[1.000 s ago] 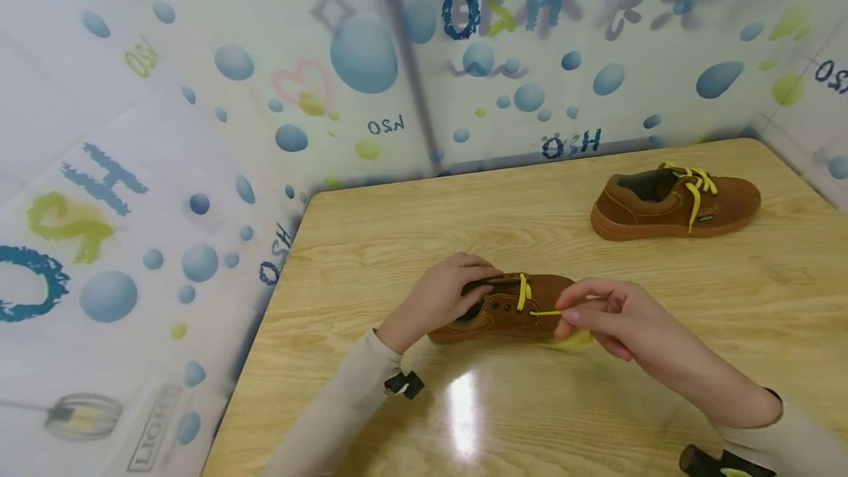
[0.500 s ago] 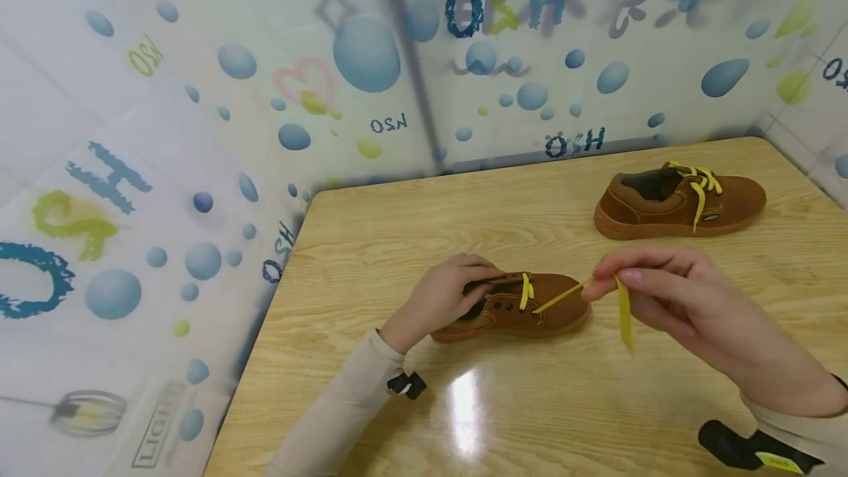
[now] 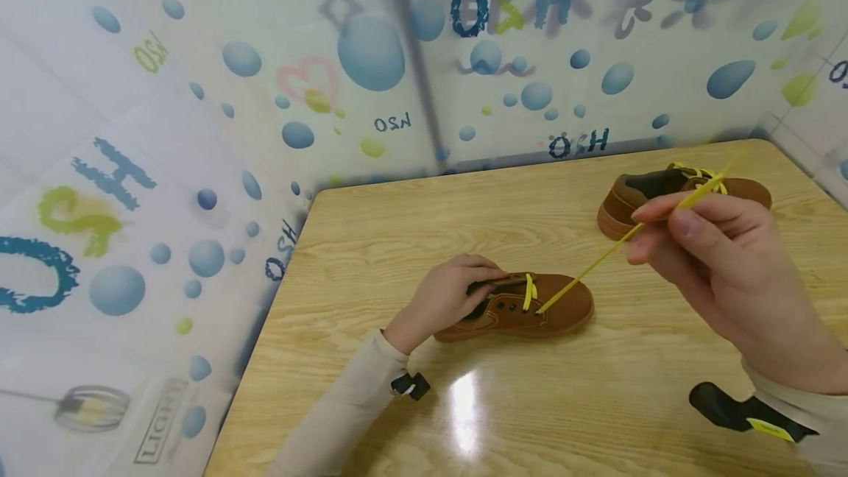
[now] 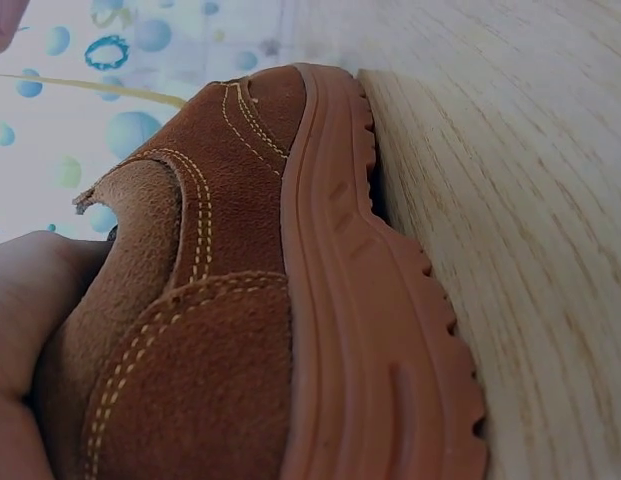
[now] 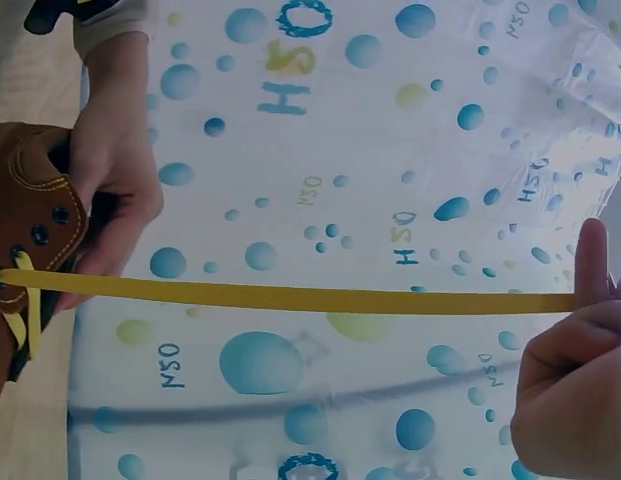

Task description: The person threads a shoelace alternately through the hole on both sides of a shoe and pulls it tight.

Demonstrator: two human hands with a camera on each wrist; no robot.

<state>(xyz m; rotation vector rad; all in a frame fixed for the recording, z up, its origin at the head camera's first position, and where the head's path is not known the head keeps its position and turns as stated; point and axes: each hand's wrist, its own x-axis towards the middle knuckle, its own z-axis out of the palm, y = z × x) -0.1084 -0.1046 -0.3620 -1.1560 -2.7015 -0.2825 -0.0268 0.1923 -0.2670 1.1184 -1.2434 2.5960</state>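
Note:
A brown suede shoe (image 3: 563,300) with yellow stitching stands on the table, toe to the right. My left hand (image 3: 453,297) grips it at the collar, with the fingers over the opening; in the left wrist view only part of that hand (image 4: 25,340) shows beside the heel. A yellow shoelace (image 5: 290,295) comes out of a front eyelet and runs taut up to my right hand (image 3: 729,263). The right thumb and fingers pinch the lace, and its loose end points up past them. Several rear eyelets (image 5: 50,225) on the near side hold no lace.
A second brown shoe (image 3: 616,208), laced in yellow, stands at the back right, partly behind my right hand. The wooden table (image 3: 371,234) meets a patterned wall covering (image 3: 576,87) at the back and left.
My right hand has moved up and to the right from beside the shoe, drawing a longer stretch of lace out of the eyelet. My left hand has stayed on the shoe.

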